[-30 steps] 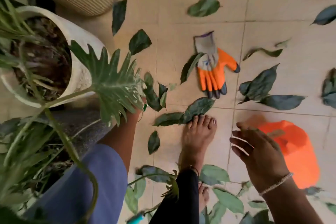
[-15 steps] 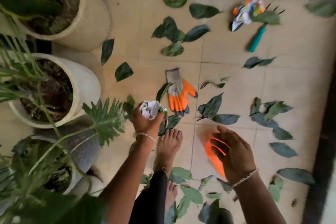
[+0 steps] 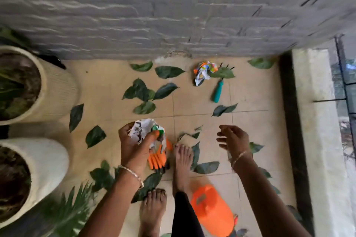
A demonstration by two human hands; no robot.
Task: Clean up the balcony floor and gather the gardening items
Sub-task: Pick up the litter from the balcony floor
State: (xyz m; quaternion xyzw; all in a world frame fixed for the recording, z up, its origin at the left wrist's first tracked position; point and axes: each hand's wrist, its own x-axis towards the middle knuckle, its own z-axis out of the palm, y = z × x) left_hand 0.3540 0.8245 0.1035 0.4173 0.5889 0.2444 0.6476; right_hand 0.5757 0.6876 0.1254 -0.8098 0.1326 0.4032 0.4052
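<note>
Here: leaves (image 3: 165,90) litter floor (image 3: 100,82); left grip (image 3: 134,145) clutches paper (image 3: 143,131) over glove (image 3: 157,158), tips toward feet (image 3: 182,161); right grip (image 3: 232,138) released.

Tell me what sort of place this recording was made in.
Most likely a home balcony. A tiled floor ends at a low ledge with a railing on one side. A grey stone wall closes the back, and big plant pots stand by scattered leaves.
</note>
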